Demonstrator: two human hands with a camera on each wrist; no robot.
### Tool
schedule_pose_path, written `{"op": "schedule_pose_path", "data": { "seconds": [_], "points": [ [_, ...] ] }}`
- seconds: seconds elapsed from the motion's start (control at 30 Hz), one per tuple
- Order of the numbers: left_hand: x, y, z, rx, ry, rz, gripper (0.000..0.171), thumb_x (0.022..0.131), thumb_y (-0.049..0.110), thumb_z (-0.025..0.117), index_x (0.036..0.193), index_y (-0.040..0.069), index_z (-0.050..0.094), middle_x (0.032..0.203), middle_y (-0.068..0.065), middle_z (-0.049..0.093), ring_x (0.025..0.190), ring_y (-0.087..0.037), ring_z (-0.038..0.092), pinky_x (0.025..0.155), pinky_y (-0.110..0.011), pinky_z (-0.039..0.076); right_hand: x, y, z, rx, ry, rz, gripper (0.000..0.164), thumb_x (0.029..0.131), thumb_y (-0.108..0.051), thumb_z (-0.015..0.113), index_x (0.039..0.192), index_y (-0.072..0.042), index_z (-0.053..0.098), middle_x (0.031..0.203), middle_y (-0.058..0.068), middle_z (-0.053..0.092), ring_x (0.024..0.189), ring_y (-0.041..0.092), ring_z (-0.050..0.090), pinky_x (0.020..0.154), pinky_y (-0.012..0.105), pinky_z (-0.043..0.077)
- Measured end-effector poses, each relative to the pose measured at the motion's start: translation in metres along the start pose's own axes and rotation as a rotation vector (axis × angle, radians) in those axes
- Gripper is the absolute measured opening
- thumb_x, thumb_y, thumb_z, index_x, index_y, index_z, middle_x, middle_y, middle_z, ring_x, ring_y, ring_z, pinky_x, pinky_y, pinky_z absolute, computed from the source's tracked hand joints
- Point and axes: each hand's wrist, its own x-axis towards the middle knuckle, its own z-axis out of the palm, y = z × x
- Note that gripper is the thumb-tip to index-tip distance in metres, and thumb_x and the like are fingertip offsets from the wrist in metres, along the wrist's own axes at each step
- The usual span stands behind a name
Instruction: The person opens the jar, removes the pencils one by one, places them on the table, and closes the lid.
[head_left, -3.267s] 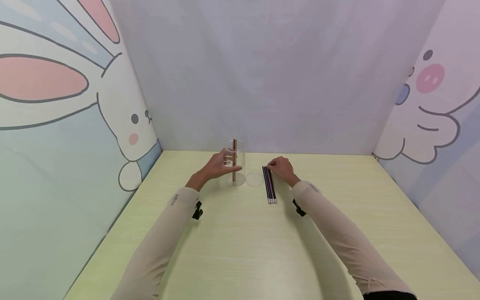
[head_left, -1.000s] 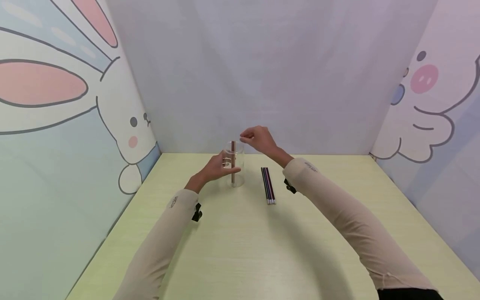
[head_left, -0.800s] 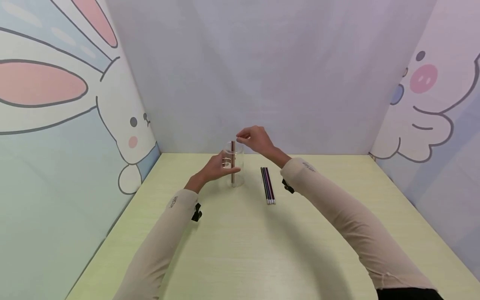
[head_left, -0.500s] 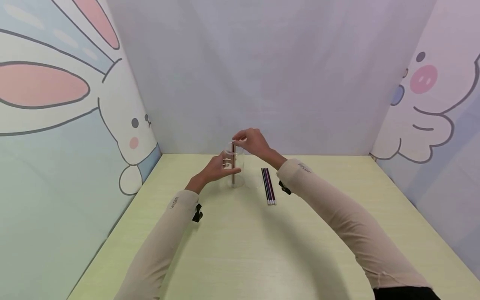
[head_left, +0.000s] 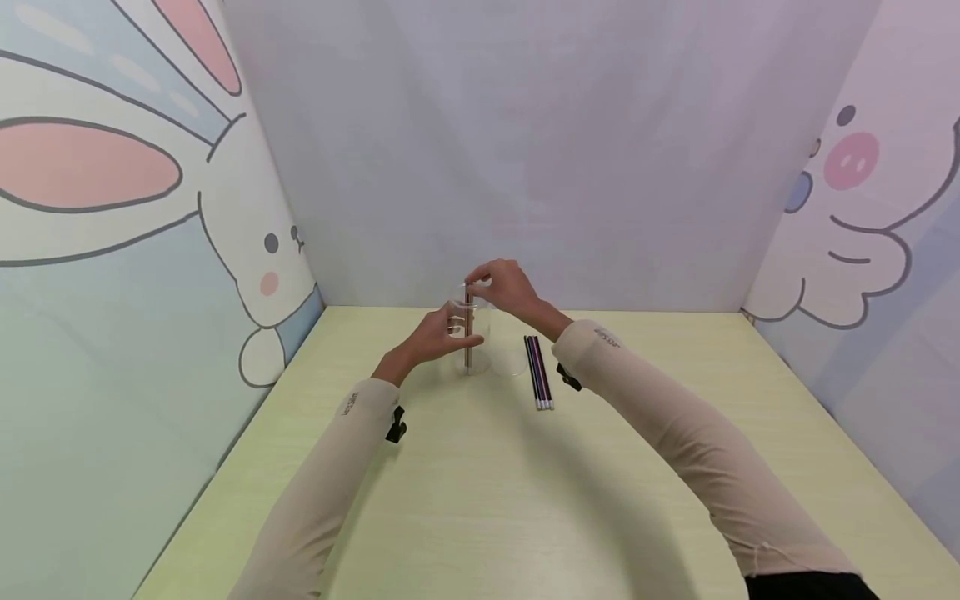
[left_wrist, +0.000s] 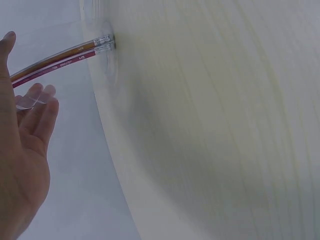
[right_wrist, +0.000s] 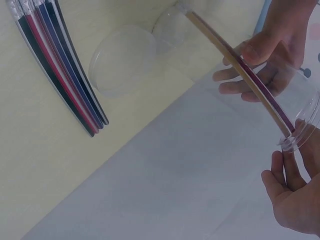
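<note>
My left hand [head_left: 431, 337] grips a clear plastic canister [head_left: 483, 321] standing at the back of the table, its thumb in front and its fingers behind. Two pencils [right_wrist: 240, 67], one tan and one dark red, stand in the canister; the left wrist view shows the eraser ends [left_wrist: 104, 44] at the bottom. My right hand [head_left: 504, 283] reaches over the canister's mouth from the right, thumb and finger pinching at the pencils' upper ends beside the rim [right_wrist: 312, 127].
Several dark pencils [head_left: 538, 373] lie side by side on the table [head_left: 480, 500], right of the canister, eraser ends toward me. A clear round lid [right_wrist: 122, 60] lies flat between them and the canister. A pale curtain-like wall [head_left: 480, 150] rises behind the table.
My right hand has left the loose pencils, risen over the canister and moved left and slightly down to its mouth. My left hand keeps its grip; the canister stays put.
</note>
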Motion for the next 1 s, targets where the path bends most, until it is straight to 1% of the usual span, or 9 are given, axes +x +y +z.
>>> {"op": "schedule_pose_path", "data": {
  "seconds": [0.27,0.4,0.57,0.73,0.8,0.9,1.0],
  "points": [
    [0.001,0.0,0.0003,-0.011,-0.003,0.0,0.066,0.093,0.036,0.081,0.142,0.01,0.046,0.128,-0.01,0.063,0.129,-0.032,0.061,0.108,-0.052,0.051,-0.0024,0.0025,0.002,-0.01,0.027,-0.045,0.017,0.099,-0.018,0.075,0.111,-0.009,0.081,0.116,0.008,0.076,0.113,0.028,0.067,0.095,0.044,0.056],
    [0.0012,-0.0009,0.0006,-0.014,-0.002,0.003,0.07,0.093,0.035,0.081,0.146,0.01,0.044,0.128,-0.011,0.063,0.129,-0.033,0.061,0.109,-0.054,0.049,-0.0038,0.0027,0.0021,-0.006,0.043,-0.075,0.016,0.097,-0.016,0.077,0.11,-0.008,0.081,0.115,0.008,0.076,0.112,0.03,0.068,0.095,0.045,0.055],
    [0.0006,-0.001,0.0006,-0.008,0.001,0.008,0.073,0.092,0.036,0.082,0.148,0.011,0.042,0.13,-0.011,0.063,0.129,-0.032,0.061,0.109,-0.052,0.05,-0.0058,0.002,0.0016,-0.005,0.047,-0.091,0.016,0.096,-0.017,0.078,0.109,-0.007,0.081,0.112,0.007,0.077,0.103,0.023,0.07,0.091,0.042,0.057],
    [0.0005,-0.001,0.001,-0.013,-0.004,0.019,0.073,0.092,0.036,0.081,0.147,0.007,0.044,0.129,-0.011,0.062,0.13,-0.033,0.06,0.109,-0.052,0.05,-0.0065,0.0017,0.0018,0.033,0.028,-0.122,0.016,0.096,-0.013,0.078,0.108,-0.004,0.079,0.107,0.007,0.078,0.099,0.023,0.072,0.091,0.042,0.057],
    [0.0004,-0.0008,0.0012,-0.02,-0.005,0.021,0.074,0.093,0.036,0.081,0.149,0.008,0.043,0.13,-0.011,0.062,0.13,-0.033,0.06,0.109,-0.052,0.05,-0.0066,0.0016,0.0019,0.05,0.028,-0.133,0.015,0.095,-0.011,0.078,0.107,-0.002,0.078,0.106,0.008,0.078,0.098,0.023,0.073,0.092,0.042,0.057],
    [0.0,-0.0003,0.0014,-0.026,-0.002,0.016,0.075,0.092,0.036,0.082,0.15,0.011,0.042,0.13,-0.01,0.062,0.129,-0.031,0.061,0.108,-0.049,0.051,-0.0064,0.0026,0.0027,0.056,0.033,-0.139,0.012,0.095,-0.011,0.078,0.105,-0.004,0.078,0.104,0.007,0.078,0.096,0.022,0.074,0.09,0.042,0.058],
    [0.0006,-0.0007,0.002,-0.024,0.003,0.017,0.076,0.092,0.036,0.082,0.15,0.008,0.043,0.13,-0.01,0.062,0.127,-0.03,0.062,0.107,-0.047,0.052,-0.0065,0.0043,0.0034,0.048,0.039,-0.137,0.01,0.096,-0.012,0.077,0.105,-0.007,0.078,0.106,0.006,0.078,0.096,0.02,0.075,0.09,0.041,0.059]
  ]
}}
